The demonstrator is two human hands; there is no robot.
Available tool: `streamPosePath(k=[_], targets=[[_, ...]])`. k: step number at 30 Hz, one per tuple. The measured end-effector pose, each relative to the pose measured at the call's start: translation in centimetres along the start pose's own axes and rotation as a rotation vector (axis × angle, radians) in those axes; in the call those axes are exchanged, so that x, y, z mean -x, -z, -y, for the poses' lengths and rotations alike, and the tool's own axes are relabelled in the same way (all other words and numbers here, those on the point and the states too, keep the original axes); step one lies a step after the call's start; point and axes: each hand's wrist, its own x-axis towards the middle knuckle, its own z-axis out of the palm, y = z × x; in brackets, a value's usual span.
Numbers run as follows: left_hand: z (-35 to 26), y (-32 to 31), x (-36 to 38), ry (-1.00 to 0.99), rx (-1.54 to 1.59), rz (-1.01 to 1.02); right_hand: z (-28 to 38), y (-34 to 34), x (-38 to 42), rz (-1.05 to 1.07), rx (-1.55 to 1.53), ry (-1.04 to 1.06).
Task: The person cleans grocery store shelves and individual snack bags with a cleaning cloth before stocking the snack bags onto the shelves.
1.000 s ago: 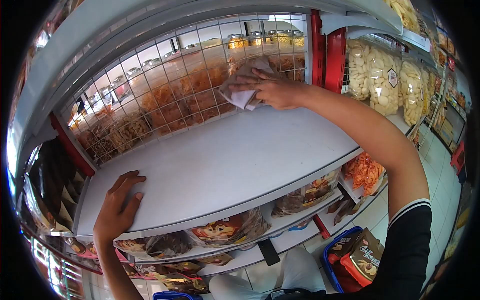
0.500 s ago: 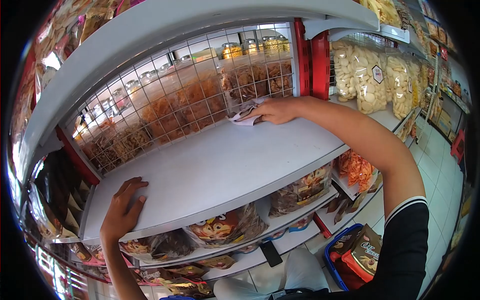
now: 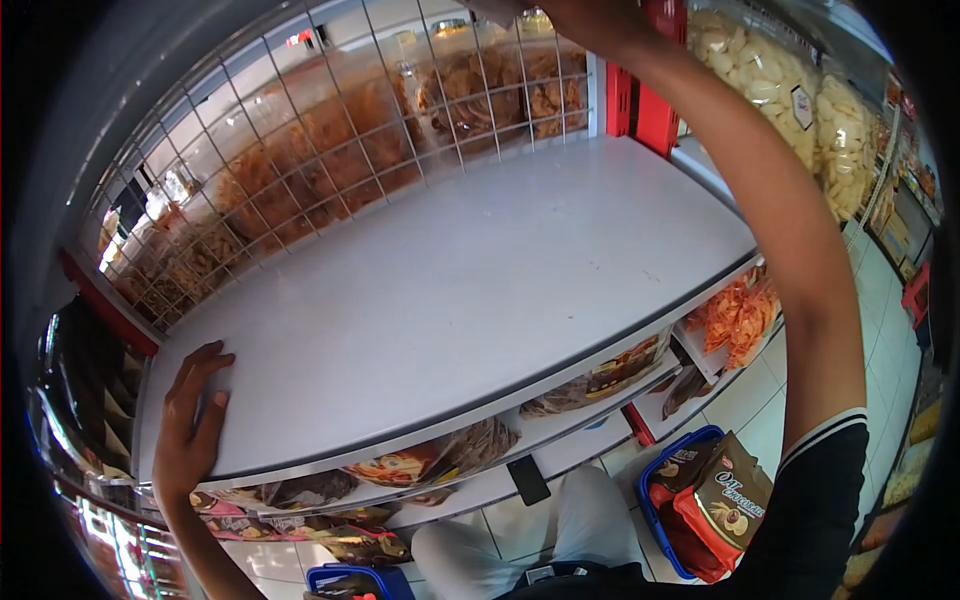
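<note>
My left hand (image 3: 190, 415) rests at the left end of the bare grey-white shelf board (image 3: 430, 300), fingers apart and holding nothing. My right arm reaches up across the right side. My right hand (image 3: 560, 14) is at the top edge of the view, in front of the upper part of the wire grid (image 3: 330, 120). It is dark and partly cut off, so its fingers and the cloth at them hardly show. A few small specks lie on the board towards its right front.
Bags of brown snacks (image 3: 350, 150) stand behind the grid. Red uprights (image 3: 655, 90) and bags of pale crackers (image 3: 760, 75) are at right. Packaged snacks (image 3: 400, 465) fill lower shelves. A blue basket (image 3: 655, 510) with packets and a dark phone (image 3: 528, 480) are below.
My right hand has lifted from the back of the shelf, where it held a pale cloth, up to the top of the grid. My left hand stays on the shelf. The view has moved closer.
</note>
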Motion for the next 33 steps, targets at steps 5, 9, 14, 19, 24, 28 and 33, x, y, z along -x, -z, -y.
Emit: streamPosePath(k=[5, 9, 14, 19, 24, 28, 33], targets=[[0.1, -0.1, -0.6, 0.025, -0.066, 0.036, 2.5, -1.7, 1.8, 0.111, -0.163, -0.041], [0.3, -0.3, -0.6, 0.029, -0.081, 0.047, 1.2, -4.4, 3.3, 0.4, -0.375, -0.238], [0.0, -0.1, -0.3, 0.028, -0.076, 0.043, 4.3, -2.0, 6.9, 0.463, -0.381, -0.122], [-0.2, -0.1, -0.4, 0.027, -0.058, 0.027, 5.1, -1.8, 10.1, 0.64, -0.45, 0.058], [-0.2, -0.1, -0.2, 0.028, -0.044, 0.016, 4.4, -1.0, 10.3, 0.81, -0.585, 0.039], [-0.3, 0.0, -0.2, 0.02, -0.03, 0.015, 5.1, 0.4, 10.3, 1.01, -0.76, -0.222], [-0.1, -0.1, -0.2, 0.019, -0.036, 0.011, 4.7, -0.7, 11.9, 0.782, -0.963, -0.227]])
